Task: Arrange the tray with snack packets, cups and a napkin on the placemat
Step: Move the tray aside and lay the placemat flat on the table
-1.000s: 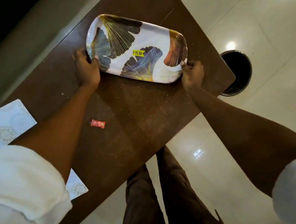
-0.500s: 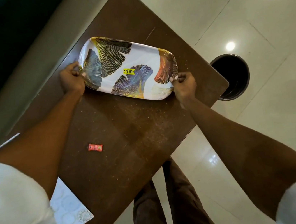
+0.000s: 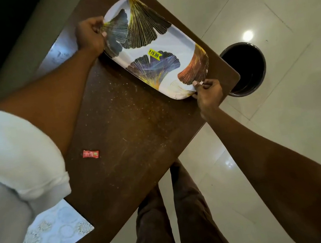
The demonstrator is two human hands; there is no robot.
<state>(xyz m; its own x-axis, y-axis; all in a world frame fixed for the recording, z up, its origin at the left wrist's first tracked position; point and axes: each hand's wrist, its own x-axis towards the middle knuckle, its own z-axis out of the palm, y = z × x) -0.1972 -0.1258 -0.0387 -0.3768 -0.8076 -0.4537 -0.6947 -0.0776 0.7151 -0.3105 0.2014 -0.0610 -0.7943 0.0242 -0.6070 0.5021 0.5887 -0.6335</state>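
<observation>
A white oblong tray (image 3: 177, 37) printed with dark and gold fan leaves and a yellow price sticker is at the far end of the brown table (image 3: 136, 128). My left hand (image 3: 90, 35) grips its far-left rim, and my right hand (image 3: 208, 93) pinches its near-right corner. The tray tilts a little, its face turned toward me. A small red snack packet (image 3: 91, 153) lies alone on the table nearer to me. The white patterned placemat (image 3: 54, 233) shows at the lower left, partly hidden by my left sleeve. No cups or napkin are in view.
A round dark bin (image 3: 247, 67) stands on the tiled floor just past the table's right corner. My legs (image 3: 173, 211) stand against the table's near edge. A wall runs along the far left side of the table.
The view has swung and come closer; the tray now appears more diagonal and tilted up. Both hands keep their hold on its two ends.
</observation>
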